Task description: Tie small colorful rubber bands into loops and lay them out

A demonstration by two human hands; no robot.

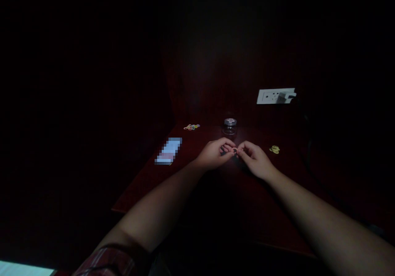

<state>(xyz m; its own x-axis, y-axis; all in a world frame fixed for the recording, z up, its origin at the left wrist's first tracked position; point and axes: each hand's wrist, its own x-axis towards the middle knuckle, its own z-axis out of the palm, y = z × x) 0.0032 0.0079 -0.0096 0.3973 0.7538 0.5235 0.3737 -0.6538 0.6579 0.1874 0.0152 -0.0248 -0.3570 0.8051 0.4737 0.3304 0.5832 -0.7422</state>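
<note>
Between the fingertips of both hands is a small pink hair tie (pixel 235 150), a thin loop held above the dark red table. My left hand (pixel 214 154) pinches its left side. On the right side, the thumb and forefinger of my right hand (pixel 253 158) grip it. Just beyond the hands stands a small clear jar (pixel 229 129) with a lid, upright. A little pile of yellow hair ties (pixel 274 149) lies to the right of my right hand. Farther left, a cluster of mixed-colour hair ties (pixel 191 127) rests near the back of the table.
A lit phone (pixel 168 151), its screen blurred out, lies on the left of the table (pixel 138 189). On the back wall is a white socket plate (pixel 268 96) with a charger (pixel 286 97) plugged in. A dark cable runs down the right side. Surroundings are very dim.
</note>
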